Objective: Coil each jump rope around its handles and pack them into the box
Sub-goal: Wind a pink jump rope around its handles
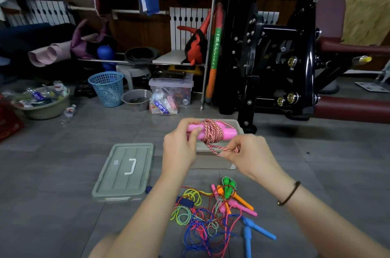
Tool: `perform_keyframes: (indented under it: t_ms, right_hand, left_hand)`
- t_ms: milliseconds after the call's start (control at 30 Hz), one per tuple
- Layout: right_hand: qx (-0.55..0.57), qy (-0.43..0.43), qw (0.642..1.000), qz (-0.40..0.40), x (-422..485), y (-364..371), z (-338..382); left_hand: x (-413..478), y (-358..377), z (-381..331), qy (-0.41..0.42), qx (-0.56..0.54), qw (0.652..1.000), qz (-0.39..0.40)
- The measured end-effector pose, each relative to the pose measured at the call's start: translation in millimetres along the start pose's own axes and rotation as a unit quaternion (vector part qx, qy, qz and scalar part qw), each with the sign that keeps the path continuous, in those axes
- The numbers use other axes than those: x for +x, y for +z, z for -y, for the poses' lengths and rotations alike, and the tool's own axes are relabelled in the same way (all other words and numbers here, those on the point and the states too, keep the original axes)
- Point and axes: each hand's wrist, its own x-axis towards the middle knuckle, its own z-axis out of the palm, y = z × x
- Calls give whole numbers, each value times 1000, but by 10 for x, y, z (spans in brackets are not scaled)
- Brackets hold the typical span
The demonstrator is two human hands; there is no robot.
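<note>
My left hand (181, 146) grips the pink handles (226, 133) of a jump rope, held level above the open grey box (213, 160). Red-and-white twisted rope (212, 132) is wound around the middle of the handles. My right hand (244, 150) pinches the loose end of that rope just below and to the right of the coil. A tangled pile of several other ropes (209, 222) lies on the floor near me, with green (228, 187), orange (242, 200), pink (238, 207) and blue handles (249, 234). Most of the box is hidden behind my hands.
The box's grey lid (124, 173) with a white handle lies flat on the floor to the left. A black exercise machine (274, 63) stands at the right rear. A blue basket (107, 89), a grey bowl (135, 99) and a clear storage bin (171, 89) sit further back.
</note>
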Motion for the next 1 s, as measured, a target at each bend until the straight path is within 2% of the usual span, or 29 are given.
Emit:
perform_keyframes:
  t_ms: [33,100,167,233,333,400,433,567,700,900,1000]
  right_hand:
    - [21,8,1000,18,25,-34,-7]
    - [159,57,983,69,34,-91,-6]
    - [340,124,923,129,8,-106,12]
    - [462,166,858,150,-32,-92,33]
    - [585,196,771,159,-112,-61,78]
    - [657,184,713,163,-171,-31,111]
    - [680,168,696,161,-204,-13,128]
    - [695,108,698,132,-240,36,147]
    - [707,106,673,190,-193,19,141]
    - [765,66,613,186,-139,72,91]
    - [783,22,569,251,-168,97,75]
  left_hand:
    - [2,-8,1,2,2,1000,4]
    - [17,-31,5,-5,-2,1000,-3]
    - [39,-55,15,-18,-13,1000,-17]
    - [57,-74,23,-24,-18,999,-26]
    - [64,-92,6,-24,-25,998,-51]
    - [87,-108,8,-49,-42,995,-80]
    - [103,-119,17,-64,-56,992,-90]
    - [149,-148,81,-97,-104,984,-104]
    - [193,-180,139,-119,-115,979,-117]
    - [171,-166,90,-138,-132,977,-93]
    - [189,-170,101,-150,-144,974,-91]
